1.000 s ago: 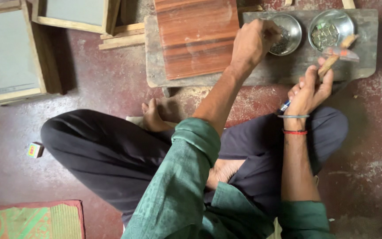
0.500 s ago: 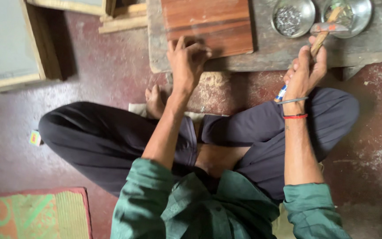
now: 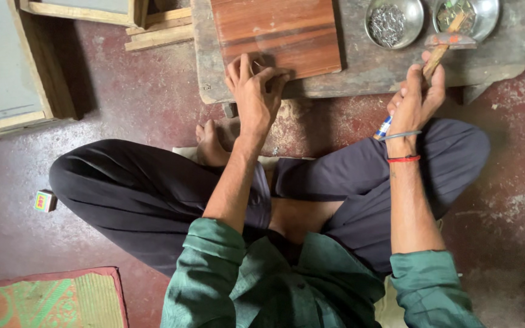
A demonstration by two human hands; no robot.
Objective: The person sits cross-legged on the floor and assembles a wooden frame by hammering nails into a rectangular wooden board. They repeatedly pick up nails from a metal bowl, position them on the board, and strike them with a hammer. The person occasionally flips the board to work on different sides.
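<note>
I sit cross-legged on the floor at a low grey work bench point(image 3: 360, 76). My left hand point(image 3: 253, 91) rests at the near left corner of a reddish-brown wooden board point(image 3: 277, 33) that lies on the bench, its fingertips pinched together on the board's edge, seemingly around something small. My right hand point(image 3: 414, 103) is closed around the wooden handle of a small hammer point(image 3: 445, 45), whose head hovers over the bench near the bowls. Two steel bowls stand at the back of the bench: one point(image 3: 394, 21) holds small nails, the other point(image 3: 466, 15) mixed bits.
Wooden frames with grey panels point(image 3: 1, 67) lie on the red floor to the left, with loose wood strips point(image 3: 156, 33) behind. A small coloured box point(image 3: 44, 200) sits by my left knee. A green and red mat point(image 3: 44, 300) lies at the lower left.
My left hand came back from the nail bowl to the board's near left corner. The right hand still holds the hammer and has shifted slightly; the view moved closer.
</note>
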